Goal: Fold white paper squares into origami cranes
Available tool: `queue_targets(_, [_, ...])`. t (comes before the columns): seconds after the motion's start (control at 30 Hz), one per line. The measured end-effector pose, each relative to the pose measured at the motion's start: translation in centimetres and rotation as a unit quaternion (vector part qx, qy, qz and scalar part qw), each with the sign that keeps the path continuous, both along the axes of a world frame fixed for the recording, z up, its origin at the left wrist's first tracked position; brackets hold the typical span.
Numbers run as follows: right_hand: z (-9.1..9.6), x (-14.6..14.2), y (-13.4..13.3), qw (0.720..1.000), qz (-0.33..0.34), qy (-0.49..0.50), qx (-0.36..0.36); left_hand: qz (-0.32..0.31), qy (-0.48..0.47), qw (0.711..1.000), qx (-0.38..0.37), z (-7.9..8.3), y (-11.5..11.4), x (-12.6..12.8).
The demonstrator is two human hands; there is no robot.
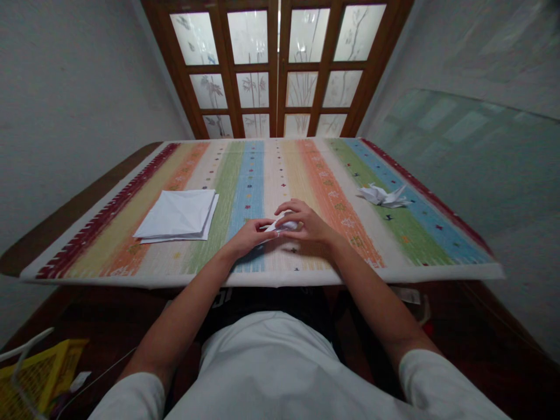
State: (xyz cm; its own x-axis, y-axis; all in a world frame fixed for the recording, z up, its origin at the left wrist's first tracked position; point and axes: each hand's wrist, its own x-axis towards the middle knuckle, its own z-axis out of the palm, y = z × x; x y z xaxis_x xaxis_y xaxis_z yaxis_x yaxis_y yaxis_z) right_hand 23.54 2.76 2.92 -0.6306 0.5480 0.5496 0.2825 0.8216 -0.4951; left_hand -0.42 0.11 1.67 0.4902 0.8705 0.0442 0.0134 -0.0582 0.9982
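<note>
A small folded white paper piece (283,224) lies between my two hands on the striped cloth (306,175). My left hand (250,234) pinches its left end with fingers closed. Curled over its right side, my right hand (303,220) grips it from above. Most of the piece is hidden under my fingers.
A stack of white paper sheets (178,216) lies to the left on the cloth. Folded white paper figures (384,196) sit to the right. Wooden doors with frosted panes (277,64) stand beyond the table. A yellow basket (39,373) is on the floor at lower left.
</note>
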Motion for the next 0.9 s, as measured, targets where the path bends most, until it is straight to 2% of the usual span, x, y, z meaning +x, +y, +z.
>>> queue_targets(0.1, [-0.4,0.1,0.1,0.998,-0.048,-0.019,0.02,0.02,-0.01,1.0,-0.019,-0.6,0.3,-0.1])
queue_targets(0.23, [-1.2,-0.8,-0.4,0.98,-0.193,0.025,0.045,0.061,-0.036,0.997,-0.025,-1.0,0.7,-0.1])
queue_targets(0.3, [-1.7,-1.6,-0.6,0.962,-0.258,0.078,0.03,0.084,-0.047,0.995,-0.016,-1.0,0.8,-0.1])
queue_targets(0.37, [-2.2,-2.3,-0.6,0.945,-0.293,0.145,-0.021,0.101,-0.056,0.993,-0.008,-0.9,0.9,-0.1])
queue_targets(0.43, [-2.6,-3.0,-0.4,0.928,-0.274,0.218,-0.126,0.113,-0.066,0.991,-0.003,-0.9,0.9,0.0])
queue_targets(0.53, [-2.7,-3.7,-0.4,0.889,-0.168,0.298,-0.304,0.124,-0.073,0.99,0.002,-0.9,0.8,0.0])
queue_targets(0.6, [-2.4,-4.1,-0.6,0.87,-0.122,0.32,-0.354,0.125,-0.071,0.99,0.004,-1.0,0.8,0.0])
queue_targets(0.7, [-1.8,-4.3,-1.0,0.873,-0.132,0.328,-0.335,0.131,-0.074,0.989,0.008,-1.1,0.9,-0.1])
queue_targets(0.9, [-1.2,-4.3,-1.6,0.909,-0.136,0.29,-0.268,0.149,-0.087,0.985,0.027,-1.5,1.1,-0.2])
